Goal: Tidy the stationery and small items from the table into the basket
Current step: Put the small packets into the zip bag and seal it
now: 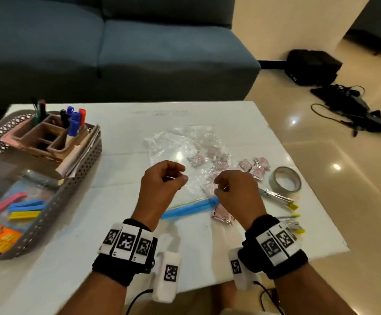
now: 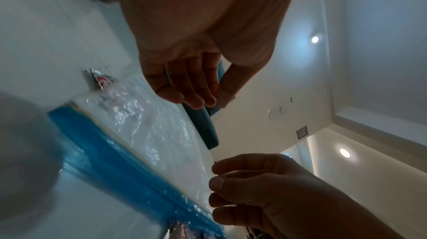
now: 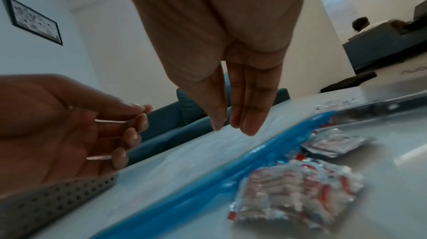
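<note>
Left hand: the left hand (image 1: 162, 180) hovers above the desk (image 1: 139, 242), near its middle, fingers curled in on a few thin silvery pieces (image 3: 113, 122). What they are is too small to tell.
Why held so: my guess is that the small pieces are gathered in one palm so they go to the basket together.
Right hand: the right hand (image 1: 237, 192) hangs just beside the left, thumb and fingertips drawn close and pointing down. I cannot tell whether it pinches anything.
Under the hands: a clear zip bag (image 1: 180, 151) lies flat, its blue seal strip (image 1: 185, 210) toward the near edge.
Still loose: foil sachets (image 1: 257, 167) lie on and beside the bag. A tape roll (image 1: 285, 180) and yellow-tipped clips (image 1: 278, 198) sit by the right edge.
Basket: the basket (image 1: 75, 178) stands on the left edge, well apart from the hands, already holding a pen organiser (image 1: 41, 139) and coloured clips (image 1: 23, 206).
Wrists: both are raised off the desk, forearms reaching in from the near edge.
</note>
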